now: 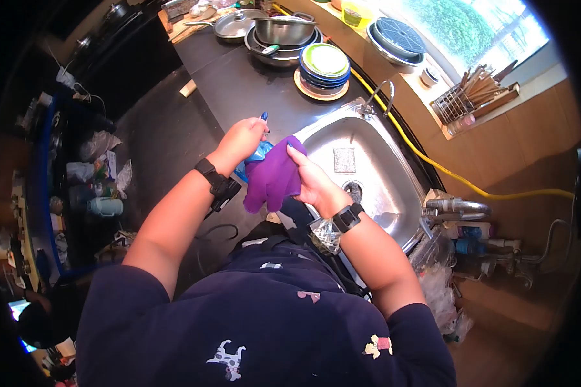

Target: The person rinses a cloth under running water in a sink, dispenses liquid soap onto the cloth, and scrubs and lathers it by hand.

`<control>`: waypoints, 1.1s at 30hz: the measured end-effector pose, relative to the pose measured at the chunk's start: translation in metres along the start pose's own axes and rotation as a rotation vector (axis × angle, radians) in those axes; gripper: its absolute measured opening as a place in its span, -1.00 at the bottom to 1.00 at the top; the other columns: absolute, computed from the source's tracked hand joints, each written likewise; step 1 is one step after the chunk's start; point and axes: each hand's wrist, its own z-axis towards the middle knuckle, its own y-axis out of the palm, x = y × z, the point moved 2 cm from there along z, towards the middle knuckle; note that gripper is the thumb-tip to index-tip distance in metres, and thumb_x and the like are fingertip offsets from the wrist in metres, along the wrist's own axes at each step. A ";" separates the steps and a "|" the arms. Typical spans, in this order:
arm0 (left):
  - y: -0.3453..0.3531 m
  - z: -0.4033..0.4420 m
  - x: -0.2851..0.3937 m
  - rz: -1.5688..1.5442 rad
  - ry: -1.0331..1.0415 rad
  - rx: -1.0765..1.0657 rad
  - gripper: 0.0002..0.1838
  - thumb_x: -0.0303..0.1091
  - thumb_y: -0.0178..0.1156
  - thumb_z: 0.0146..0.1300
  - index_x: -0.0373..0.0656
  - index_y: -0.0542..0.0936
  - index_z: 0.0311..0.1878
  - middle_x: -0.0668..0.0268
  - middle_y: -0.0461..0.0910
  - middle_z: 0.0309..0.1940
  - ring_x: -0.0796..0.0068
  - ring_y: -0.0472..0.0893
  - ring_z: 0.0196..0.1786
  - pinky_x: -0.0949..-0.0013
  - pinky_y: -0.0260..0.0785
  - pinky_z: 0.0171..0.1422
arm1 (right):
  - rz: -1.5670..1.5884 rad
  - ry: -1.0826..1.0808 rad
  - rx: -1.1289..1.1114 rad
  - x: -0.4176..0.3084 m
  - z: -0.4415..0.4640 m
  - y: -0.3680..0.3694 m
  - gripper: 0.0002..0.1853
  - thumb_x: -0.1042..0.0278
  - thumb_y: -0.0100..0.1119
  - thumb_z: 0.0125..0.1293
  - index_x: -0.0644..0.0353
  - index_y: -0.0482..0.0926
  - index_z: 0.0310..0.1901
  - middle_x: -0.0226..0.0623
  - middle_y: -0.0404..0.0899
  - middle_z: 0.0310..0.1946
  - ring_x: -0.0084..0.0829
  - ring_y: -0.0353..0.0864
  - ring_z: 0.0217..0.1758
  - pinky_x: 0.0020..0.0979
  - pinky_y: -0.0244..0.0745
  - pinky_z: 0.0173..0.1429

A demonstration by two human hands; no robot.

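Observation:
In front of my body, above the counter's front edge, my right hand (313,179) grips a purple cloth (272,175), with the thumb lying on top of it. The cloth hangs down in loose folds. My left hand (246,137) is closed just up and to the left, its fingers pinched together. A shiny blue thing (259,153), like thin plastic, shows between that hand and the cloth. Its kind is unclear, and part of it is covered by the cloth.
To the right is a steel sink (384,171) with a grey scouring pad (344,160) in it and a faucet (381,97) behind. Stacked plates (324,64) and metal pans (281,32) stand on the dark counter (226,77). A yellow hose (445,173) runs along the wall.

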 end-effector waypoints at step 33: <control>0.004 0.007 0.000 0.275 -0.043 0.100 -0.54 -0.05 -0.15 0.28 -0.31 0.51 -0.27 -0.08 0.53 -0.25 -0.09 0.49 -0.09 0.12 0.30 -0.01 | 0.022 -0.007 0.014 0.005 0.006 -0.007 -0.46 -0.02 -0.43 0.43 0.34 0.27 0.11 -0.07 0.47 -0.01 -0.24 0.52 0.04 -0.20 0.42 0.16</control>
